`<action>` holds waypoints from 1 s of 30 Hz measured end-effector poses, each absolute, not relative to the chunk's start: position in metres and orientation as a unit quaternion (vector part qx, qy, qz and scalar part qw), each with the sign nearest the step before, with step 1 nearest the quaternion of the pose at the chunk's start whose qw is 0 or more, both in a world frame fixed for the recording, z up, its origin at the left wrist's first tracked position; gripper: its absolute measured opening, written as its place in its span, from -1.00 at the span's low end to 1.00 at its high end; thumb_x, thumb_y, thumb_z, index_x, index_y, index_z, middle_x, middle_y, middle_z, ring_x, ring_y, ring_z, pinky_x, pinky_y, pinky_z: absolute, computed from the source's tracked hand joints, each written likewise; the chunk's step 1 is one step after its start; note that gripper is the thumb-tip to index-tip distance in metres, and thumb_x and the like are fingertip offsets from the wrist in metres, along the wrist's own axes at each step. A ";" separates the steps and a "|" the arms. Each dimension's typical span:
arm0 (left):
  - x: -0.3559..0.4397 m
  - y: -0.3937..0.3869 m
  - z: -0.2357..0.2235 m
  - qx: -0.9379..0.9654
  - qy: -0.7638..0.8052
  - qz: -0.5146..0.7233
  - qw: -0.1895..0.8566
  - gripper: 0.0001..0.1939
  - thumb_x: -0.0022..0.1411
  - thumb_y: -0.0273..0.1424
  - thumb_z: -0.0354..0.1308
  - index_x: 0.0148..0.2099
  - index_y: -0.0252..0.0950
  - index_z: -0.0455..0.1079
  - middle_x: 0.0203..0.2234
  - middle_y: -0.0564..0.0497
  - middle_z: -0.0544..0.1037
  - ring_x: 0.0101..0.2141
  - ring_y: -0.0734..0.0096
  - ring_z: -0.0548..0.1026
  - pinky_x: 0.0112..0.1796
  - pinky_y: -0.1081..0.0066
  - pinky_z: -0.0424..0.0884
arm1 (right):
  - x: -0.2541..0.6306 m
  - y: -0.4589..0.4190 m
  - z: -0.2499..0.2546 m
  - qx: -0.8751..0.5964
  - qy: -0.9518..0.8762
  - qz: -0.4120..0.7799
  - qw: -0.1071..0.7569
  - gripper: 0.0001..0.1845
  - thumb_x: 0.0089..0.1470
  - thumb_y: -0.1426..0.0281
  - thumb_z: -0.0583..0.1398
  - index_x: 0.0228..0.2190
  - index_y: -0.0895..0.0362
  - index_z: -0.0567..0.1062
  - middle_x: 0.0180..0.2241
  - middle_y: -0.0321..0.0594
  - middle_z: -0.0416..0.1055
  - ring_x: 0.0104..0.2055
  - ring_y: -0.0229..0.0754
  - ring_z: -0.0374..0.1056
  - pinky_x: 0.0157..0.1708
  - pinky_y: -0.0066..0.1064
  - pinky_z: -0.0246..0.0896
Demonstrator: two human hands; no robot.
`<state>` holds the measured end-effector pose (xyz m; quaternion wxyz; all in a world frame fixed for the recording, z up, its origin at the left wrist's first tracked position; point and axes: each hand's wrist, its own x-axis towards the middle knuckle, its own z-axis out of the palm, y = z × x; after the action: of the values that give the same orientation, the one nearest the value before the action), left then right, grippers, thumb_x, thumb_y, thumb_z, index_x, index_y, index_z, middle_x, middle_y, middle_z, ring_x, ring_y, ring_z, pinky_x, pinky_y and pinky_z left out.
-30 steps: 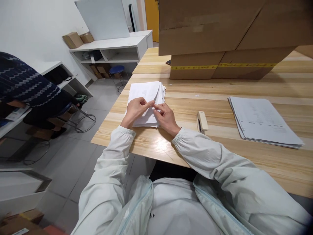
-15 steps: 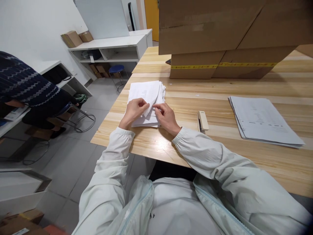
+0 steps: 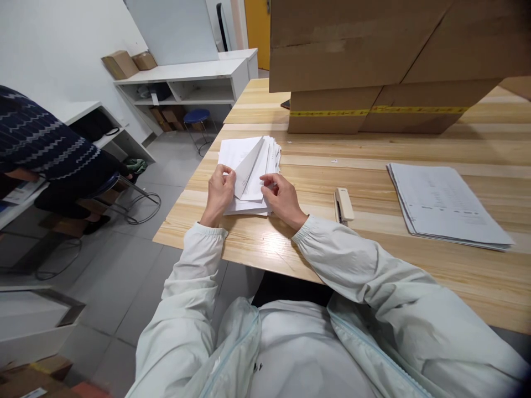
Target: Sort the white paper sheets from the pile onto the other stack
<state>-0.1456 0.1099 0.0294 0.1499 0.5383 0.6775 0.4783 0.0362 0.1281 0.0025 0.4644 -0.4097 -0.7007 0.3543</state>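
A stack of white printed paper [image 3: 271,163] lies near the left edge of the wooden table, its sheets slightly uneven at the right side. My left hand [image 3: 219,190] pinches the lower corner of the top sheet [image 3: 249,166], which is folded back to the left so its underside shows. At the stack's right edge, my right hand [image 3: 282,199] has thumb and index finger curled on the sheets beneath. A cream stapler [image 3: 343,205] lies on the table to the right of my right hand.
A second pile of printed sheets [image 3: 448,204] lies on the right of the wooden table [image 3: 307,249]. Large cardboard boxes [image 3: 357,50] are stacked at the back. To the left, a person in a patterned top [image 3: 53,138] sits on a stool. Beyond are white shelves [image 3: 199,72] and a blue stool [image 3: 196,116].
My left hand has moved left, drawing the top sheet's lower corner over with it, so the sheet now folds further back. My right hand has stayed at the stack's right edge.
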 end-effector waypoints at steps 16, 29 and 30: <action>-0.143 0.103 0.028 0.505 0.675 0.502 0.193 -0.85 0.29 -0.27 0.02 -0.30 -0.21 0.18 -0.63 0.20 0.15 -0.60 0.53 0.12 -0.52 0.47 0.05 | 0.036 0.141 0.033 -0.472 -0.763 0.305 0.319 -0.67 0.02 0.50 0.16 -0.22 0.00 0.65 -0.21 -0.25 0.61 -0.16 -0.08 0.45 -0.09 -0.23 0.27; -0.137 0.085 0.026 0.604 0.574 0.489 0.258 -0.59 0.26 -0.03 0.11 -0.34 -0.29 0.47 -0.25 -0.10 0.61 -0.02 0.28 0.48 -0.02 0.35 0.39 | -0.010 0.180 0.053 -0.528 -0.751 0.284 0.278 -0.64 0.11 0.11 0.22 -0.53 0.12 0.49 -0.37 0.01 0.53 -0.15 0.07 0.45 -0.12 -0.20 0.27; -0.137 0.080 0.028 0.596 0.576 0.496 0.259 -0.57 0.26 -0.01 0.11 -0.31 -0.29 0.49 -0.19 -0.13 0.62 0.03 0.24 0.47 -0.01 0.32 0.40 | -0.010 0.180 0.053 -0.519 -0.756 0.276 0.288 -0.73 0.12 0.21 0.21 -0.50 0.12 0.50 -0.35 -0.02 0.53 -0.15 0.05 0.45 -0.13 -0.22 0.28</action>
<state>-0.1369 0.0799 0.0275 0.2590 0.5962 0.5758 0.4959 -0.0096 0.1798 0.0531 0.2881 -0.5193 -0.7557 0.2759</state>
